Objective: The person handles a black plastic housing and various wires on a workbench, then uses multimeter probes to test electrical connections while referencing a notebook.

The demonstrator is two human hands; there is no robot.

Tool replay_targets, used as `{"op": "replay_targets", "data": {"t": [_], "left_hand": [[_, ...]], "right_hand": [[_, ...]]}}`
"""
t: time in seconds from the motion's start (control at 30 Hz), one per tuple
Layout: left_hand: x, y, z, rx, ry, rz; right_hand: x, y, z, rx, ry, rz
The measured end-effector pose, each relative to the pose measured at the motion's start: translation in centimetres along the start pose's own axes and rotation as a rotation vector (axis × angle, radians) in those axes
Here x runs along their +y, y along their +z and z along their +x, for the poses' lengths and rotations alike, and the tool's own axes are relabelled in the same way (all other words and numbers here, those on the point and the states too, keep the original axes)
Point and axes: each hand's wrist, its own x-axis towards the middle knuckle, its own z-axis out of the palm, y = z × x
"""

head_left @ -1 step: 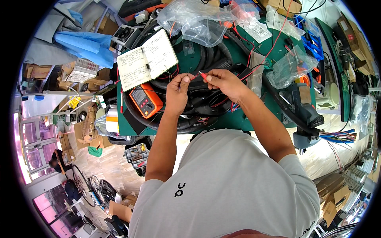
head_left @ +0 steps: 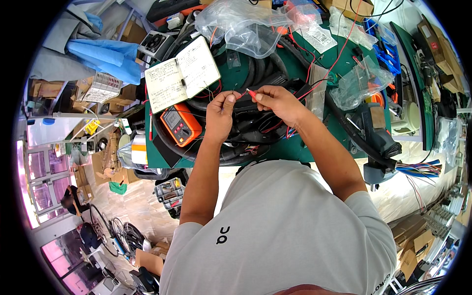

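Note:
Both my hands meet over the bench's middle. My left hand (head_left: 220,112) is closed, pinching a thin wire (head_left: 237,94) between thumb and fingertips. My right hand (head_left: 276,104) grips a red test clip (head_left: 252,93), whose tip is at the wire; whether they touch is too small to tell. Just left of my hands lies an orange multimeter (head_left: 179,125), with an open handwritten notebook (head_left: 196,66) above it. Thick black cables (head_left: 255,69) and loose leads lie behind and beneath my hands.
Plastic bags (head_left: 236,24) and a blue toolbox (head_left: 383,56) crowd the back of the green bench (head_left: 167,157). A grey bench tool (head_left: 373,137) and multicoloured wire bundle (head_left: 418,168) are at right. A parts organiser (head_left: 168,194) stands below left. A person (head_left: 73,199) is at far left.

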Motion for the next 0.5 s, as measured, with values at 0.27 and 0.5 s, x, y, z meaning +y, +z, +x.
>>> {"op": "replay_targets", "data": {"t": [0.27, 0.5], "left_hand": [[0.9, 0.2, -0.1, 0.006, -0.072, 0.027], [1.1, 0.6, -0.2, 0.05, -0.082, 0.054]], "right_hand": [[-0.4, -0.4, -0.3, -0.014, -0.008, -0.031], [0.6, -1.3, -0.5, 0.295, -0.237, -0.427]]}}
